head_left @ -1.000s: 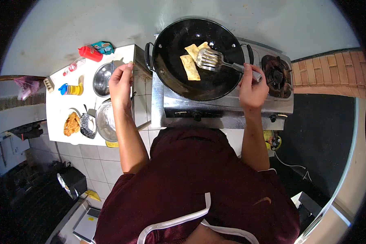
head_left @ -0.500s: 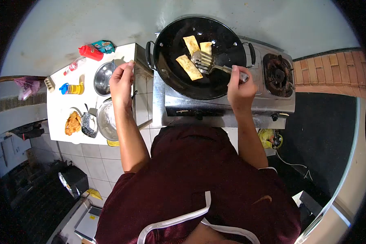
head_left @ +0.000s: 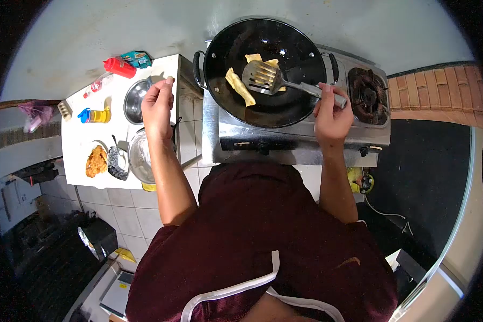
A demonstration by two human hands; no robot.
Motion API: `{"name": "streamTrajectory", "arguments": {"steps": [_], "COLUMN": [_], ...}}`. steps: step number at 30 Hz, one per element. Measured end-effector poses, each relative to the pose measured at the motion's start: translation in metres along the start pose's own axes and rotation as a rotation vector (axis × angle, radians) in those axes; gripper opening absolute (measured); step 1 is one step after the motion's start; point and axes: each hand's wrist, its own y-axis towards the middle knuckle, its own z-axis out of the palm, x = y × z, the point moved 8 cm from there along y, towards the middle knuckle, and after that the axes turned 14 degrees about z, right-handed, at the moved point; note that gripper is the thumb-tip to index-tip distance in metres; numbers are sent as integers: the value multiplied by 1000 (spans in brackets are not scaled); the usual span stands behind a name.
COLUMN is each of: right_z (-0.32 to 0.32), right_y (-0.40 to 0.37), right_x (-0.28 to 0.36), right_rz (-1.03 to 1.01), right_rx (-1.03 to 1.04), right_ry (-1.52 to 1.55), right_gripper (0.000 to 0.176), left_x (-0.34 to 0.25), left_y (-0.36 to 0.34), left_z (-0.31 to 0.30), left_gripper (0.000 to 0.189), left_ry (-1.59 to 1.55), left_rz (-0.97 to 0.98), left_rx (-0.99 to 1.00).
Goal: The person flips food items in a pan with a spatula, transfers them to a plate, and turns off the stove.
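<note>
My right hand is wrapped round the handle of a slotted metal spatula, whose head is low in a black wok. The spatula head partly covers two pale golden, flat fried pieces. Left of the spatula, a longer fried piece lies tilted and curled in the wok. My left hand is raised above the edge of the white table, its fingers pinched together. Whatever sits between those fingertips is too small to name. Just beyond that hand is a steel bowl.
The wok stands on a steel gas stove with a bare burner on the right. The white table bears a red squeeze bottle, an oil bottle, a plate of fried food and a second bowl.
My right hand has moved right and slightly down with the spatula, whose head has swung left and turned flatter. The longer fried piece has shifted left and tipped. My left hand has barely moved.
</note>
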Motion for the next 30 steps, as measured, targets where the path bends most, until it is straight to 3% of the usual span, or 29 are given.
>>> {"name": "streamTrajectory", "arguments": {"steps": [2, 8, 21, 30], "right_z": [8, 7, 15, -4], "right_y": [-2, -4, -12, 9], "right_x": [4, 10, -9, 22], "right_rz": [-60, -192, -199, -290], "right_rx": [86, 2, 8, -129], "right_ry": [67, -8, -218, -286], "right_gripper": [23, 20, 17, 19], "left_x": [0, -6, 5, 13], "left_y": [1, 1, 0, -6], "left_z": [-2, -3, 6, 7], "left_gripper": [18, 18, 15, 17], "left_ry": [-16, -16, -11, -69], "left_rz": [5, 5, 4, -33], "left_rx": [6, -12, 73, 72]}}
